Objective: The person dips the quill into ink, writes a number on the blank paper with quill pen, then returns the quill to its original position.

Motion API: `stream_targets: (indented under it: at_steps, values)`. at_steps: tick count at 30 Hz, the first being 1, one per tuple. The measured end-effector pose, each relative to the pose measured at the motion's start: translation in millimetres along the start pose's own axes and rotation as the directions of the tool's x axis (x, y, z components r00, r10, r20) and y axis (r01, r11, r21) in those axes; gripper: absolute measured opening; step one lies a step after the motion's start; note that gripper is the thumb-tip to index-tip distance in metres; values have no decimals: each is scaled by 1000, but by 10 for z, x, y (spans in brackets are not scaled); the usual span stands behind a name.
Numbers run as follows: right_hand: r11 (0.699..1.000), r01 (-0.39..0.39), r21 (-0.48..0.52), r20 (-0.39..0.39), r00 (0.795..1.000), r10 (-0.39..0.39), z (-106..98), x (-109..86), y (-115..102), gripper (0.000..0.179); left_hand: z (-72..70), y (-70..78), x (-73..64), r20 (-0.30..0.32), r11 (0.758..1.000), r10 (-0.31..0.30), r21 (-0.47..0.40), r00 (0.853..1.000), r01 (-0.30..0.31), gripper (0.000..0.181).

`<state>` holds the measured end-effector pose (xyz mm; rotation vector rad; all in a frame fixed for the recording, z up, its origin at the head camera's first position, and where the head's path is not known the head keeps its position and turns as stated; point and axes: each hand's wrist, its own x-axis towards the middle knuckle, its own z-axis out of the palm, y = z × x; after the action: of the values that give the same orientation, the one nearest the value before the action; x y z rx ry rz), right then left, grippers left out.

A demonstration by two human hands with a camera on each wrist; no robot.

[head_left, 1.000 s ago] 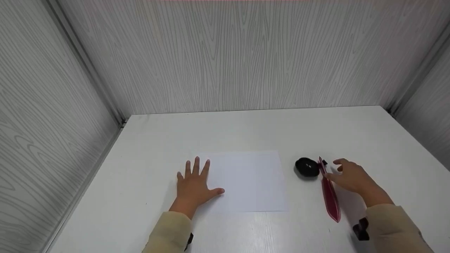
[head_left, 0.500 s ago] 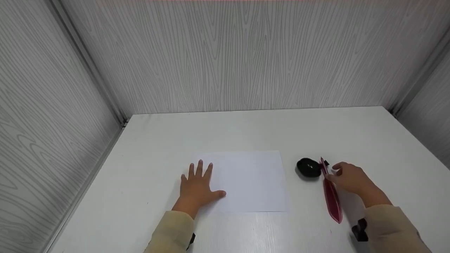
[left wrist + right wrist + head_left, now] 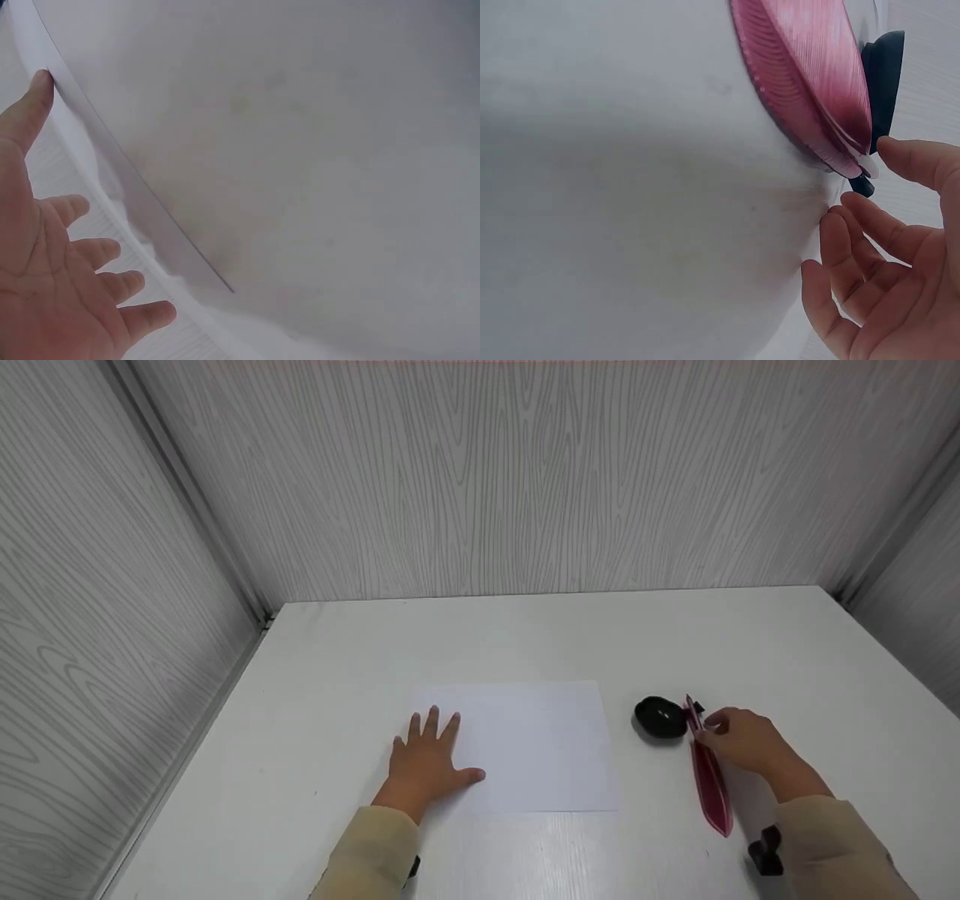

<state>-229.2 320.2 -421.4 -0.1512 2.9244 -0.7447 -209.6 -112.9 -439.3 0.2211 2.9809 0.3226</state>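
In the head view my left hand (image 3: 421,769) rests with spread fingers on the left side of a blank white sheet of paper (image 3: 536,746). Its thumb touches the paper edge (image 3: 112,157) in the left wrist view. My right hand (image 3: 742,744) is beside a dark pink feather-shaped object (image 3: 711,791) lying on the table. Loosely bent fingers leave a gap to the thumb, whose tip is at the object's narrow end in the right wrist view. There its ribbed pink surface (image 3: 825,67) shows, with a small black piece (image 3: 862,185) at the tip. A glossy black round thing (image 3: 660,717) adjoins it.
The white table (image 3: 465,641) meets a grey wood-grain panel (image 3: 480,487) at the back. Similar panels stand at left (image 3: 97,675) and right (image 3: 919,555). Black wrist straps (image 3: 766,851) show at the sleeves.
My left hand has slid slightly right and towards me over the paper. The right hand's fingers have drawn in closer to the pink object, with the index finger bending more.
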Motion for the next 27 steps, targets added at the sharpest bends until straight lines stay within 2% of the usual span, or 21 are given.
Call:
stream_targets:
  at_steps: [11, 27]
  values:
    - [999, -3, 48, 2, 1000, 3, 59, 45, 51, 41, -3, -11, -4, 52, 996, -7, -92, 999, 12, 90]
    - [989, -67, 135, 42, 997, 62, 82, 47, 41, 43, -53, -41, -6, 77, 999, -2, -47, 997, 5, 81]
